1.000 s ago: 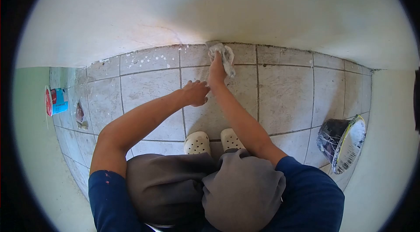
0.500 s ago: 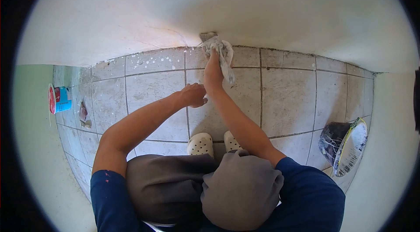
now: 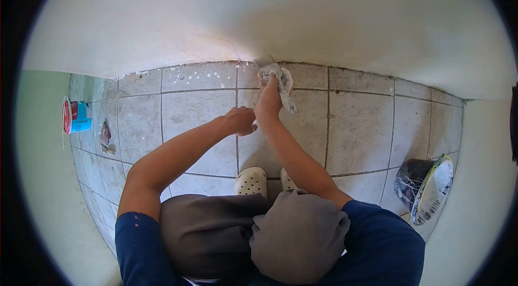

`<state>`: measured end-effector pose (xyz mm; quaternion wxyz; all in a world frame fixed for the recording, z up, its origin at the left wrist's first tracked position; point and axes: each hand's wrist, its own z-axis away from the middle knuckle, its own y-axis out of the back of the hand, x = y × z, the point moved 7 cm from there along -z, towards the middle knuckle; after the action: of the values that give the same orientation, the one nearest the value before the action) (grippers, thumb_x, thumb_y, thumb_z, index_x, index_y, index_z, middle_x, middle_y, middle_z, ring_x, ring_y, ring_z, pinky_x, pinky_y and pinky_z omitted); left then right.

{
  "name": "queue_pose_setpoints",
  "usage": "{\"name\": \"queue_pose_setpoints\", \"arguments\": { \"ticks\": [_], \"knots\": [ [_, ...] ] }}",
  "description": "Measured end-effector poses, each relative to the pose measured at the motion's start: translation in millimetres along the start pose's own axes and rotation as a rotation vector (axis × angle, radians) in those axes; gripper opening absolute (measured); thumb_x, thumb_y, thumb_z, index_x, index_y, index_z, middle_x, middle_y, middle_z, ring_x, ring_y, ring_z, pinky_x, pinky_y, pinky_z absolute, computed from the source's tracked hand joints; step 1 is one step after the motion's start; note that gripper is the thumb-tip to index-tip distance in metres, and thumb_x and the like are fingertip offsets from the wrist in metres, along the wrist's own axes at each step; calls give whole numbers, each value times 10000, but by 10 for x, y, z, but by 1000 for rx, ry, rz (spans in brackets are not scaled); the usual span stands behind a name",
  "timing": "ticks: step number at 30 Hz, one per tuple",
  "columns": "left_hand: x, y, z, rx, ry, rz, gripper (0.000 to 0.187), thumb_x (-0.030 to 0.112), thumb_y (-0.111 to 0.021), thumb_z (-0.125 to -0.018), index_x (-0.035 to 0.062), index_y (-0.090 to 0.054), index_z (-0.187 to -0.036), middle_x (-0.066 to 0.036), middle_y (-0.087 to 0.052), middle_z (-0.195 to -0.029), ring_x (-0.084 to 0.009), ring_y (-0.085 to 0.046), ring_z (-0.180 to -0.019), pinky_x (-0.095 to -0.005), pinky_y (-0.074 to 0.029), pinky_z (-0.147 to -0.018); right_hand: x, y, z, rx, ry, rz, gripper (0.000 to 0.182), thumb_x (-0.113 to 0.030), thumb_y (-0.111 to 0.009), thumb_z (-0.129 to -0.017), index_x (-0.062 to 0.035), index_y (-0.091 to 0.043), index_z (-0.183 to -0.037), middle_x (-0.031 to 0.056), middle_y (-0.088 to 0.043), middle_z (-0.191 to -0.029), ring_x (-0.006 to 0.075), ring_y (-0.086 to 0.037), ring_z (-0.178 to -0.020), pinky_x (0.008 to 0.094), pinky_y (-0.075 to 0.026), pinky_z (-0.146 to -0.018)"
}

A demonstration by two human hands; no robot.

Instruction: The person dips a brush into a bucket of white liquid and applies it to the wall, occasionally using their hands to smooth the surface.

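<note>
- Two bare hands low over the tiled floor (image 3: 356, 124).
- Right hand (image 3: 268, 101) clenched around a crumpled grey-white rag (image 3: 279, 82), pressing it onto the tile just beside the foot of the white wall (image 3: 270, 11).
- Rag blotched and wrinkled, one tail trailing toward the right.
- Left hand (image 3: 240, 120) loosely curled, empty, touching the right wrist.
- White paint flecks (image 3: 202, 77) on nearby tiles.
- Far left, red-and-blue labelled tub (image 3: 76, 115), writing too small to read.
- Far right, paint-smeared bucket (image 3: 423, 184).

Grey tiled floor (image 3: 361, 124), white-speckled along the far wall: crumpled rag (image 3: 279, 80) far centre, tipped paint bucket (image 3: 426, 188) right, small can (image 3: 76, 116) and scrap (image 3: 106, 136) left.
</note>
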<state>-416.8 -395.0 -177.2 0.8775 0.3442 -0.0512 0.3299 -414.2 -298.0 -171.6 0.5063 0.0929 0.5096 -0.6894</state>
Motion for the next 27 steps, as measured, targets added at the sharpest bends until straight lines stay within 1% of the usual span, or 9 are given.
{"name": "queue_pose_setpoints", "arguments": {
  "ticks": [4,7,10,13,14,17,20,23,27],
  "knots": [
    [-49,-74,-104,91,-68,-14,346,287,-544,-827,44,-534,-1074,-169,-561,-1060,-334,-535,-1001,-432,-430,-847,117,-112,-303,-46,35,14,356,0,-488,-850,-27,-355,-1179,116,-455,-1152,204,-511,-999,357,-521,-851],
    [-20,-64,-76,67,-63,-3,360,300,-536,-831,49,-528,-1089,-155,-550,-1064,-324,-521,-1023,-425,-424,-855,-234,-269,-148,-332,180,260,346,-7,-530,-820,-24,-427,-1149,113,-496,-1096,220,-524,-970,370,-505,-831],
    [-25,-37,-66,53,-49,11,365,304,-530,-833,55,-525,-1100,-150,-547,-1068,-317,-517,-1031,-421,-423,-857,-994,-588,334,-754,798,814,289,-7,-578,-741,-18,-543,-1028,140,-539,-1008,275,-530,-964,393,-443,-826],
    [-19,25,-18,46,-46,8,367,305,-530,-833,56,-523,-1102,-149,-547,-1070,-314,-521,-1030,-419,-426,-854,-822,-571,241,-1076,988,1265,355,-4,-610,-667,-48,-589,-1019,155,-541,-1040,334,-523,-959,404,-429,-849],
    [-7,19,-5,45,-49,9,367,306,-530,-833,56,-522,-1101,-149,-546,-1070,-314,-522,-1029,-419,-428,-853,-707,-551,171,-1178,888,1346,424,-24,-625,-646,-94,-587,-1063,122,-547,-1077,347,-504,-987,411,-430,-865],
    [32,43,38,94,-67,13,373,308,-532,-831,56,-519,-1107,-149,-547,-1066,-315,-527,-1025,-417,-432,-850,-377,-541,173,-1398,998,1503,403,-25,-611,-666,-104,-589,-1061,89,-550,-1079,323,-492,-1003,397,-457,-842],
    [49,9,79,88,-68,15,374,309,-529,-832,55,-521,-1107,-152,-548,-1064,-317,-530,-1023,-418,-434,-849,-22,-602,165,-1508,999,1589,386,-29,-593,-682,-111,-591,-1060,71,-551,-1085,302,-482,-1011,378,-472,-832],
    [38,-36,120,77,-65,38,370,310,-529,-833,52,-526,-1097,-154,-551,-1057,-317,-529,-1025,-420,-434,-848,74,-825,72,-1454,1104,1700,356,-28,-573,-699,-111,-594,-1044,58,-556,-1070,279,-489,-1016,347,-483,-822],
    [4,-89,171,72,-70,56,367,313,-526,-836,45,-531,-1087,-156,-555,-1047,-319,-531,-1021,-423,-433,-847,-297,-944,312,-1378,1231,1557,318,-36,-556,-712,-110,-599,-1017,54,-560,-1030,276,-492,-1011,338,-498,-800]
  ]
}}
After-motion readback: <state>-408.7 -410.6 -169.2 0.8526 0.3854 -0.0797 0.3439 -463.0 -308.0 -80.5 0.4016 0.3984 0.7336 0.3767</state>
